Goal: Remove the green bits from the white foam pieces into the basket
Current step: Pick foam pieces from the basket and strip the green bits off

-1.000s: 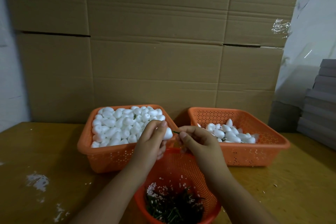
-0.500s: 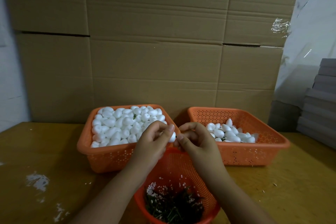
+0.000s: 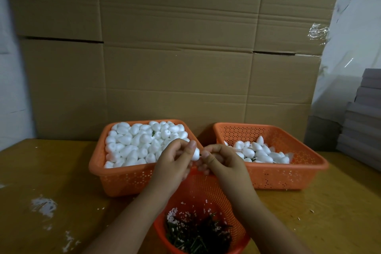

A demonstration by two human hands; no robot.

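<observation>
the left orange basket (image 3: 125,177) is sitting heaped with white foam pieces (image 3: 136,144); the right orange basket (image 3: 288,177) is holding a thinner layer of them. the round basket (image 3: 206,192) nearest the person is holding green bits (image 3: 198,235) and white crumbs. above it, the left hand (image 3: 173,163) is gripping one foam piece (image 3: 195,154) in curled fingers, while the right hand (image 3: 224,161) is pinching at its tip. cardboard boxes (image 3: 177,57) are standing behind the wooden table (image 3: 41,181).
</observation>
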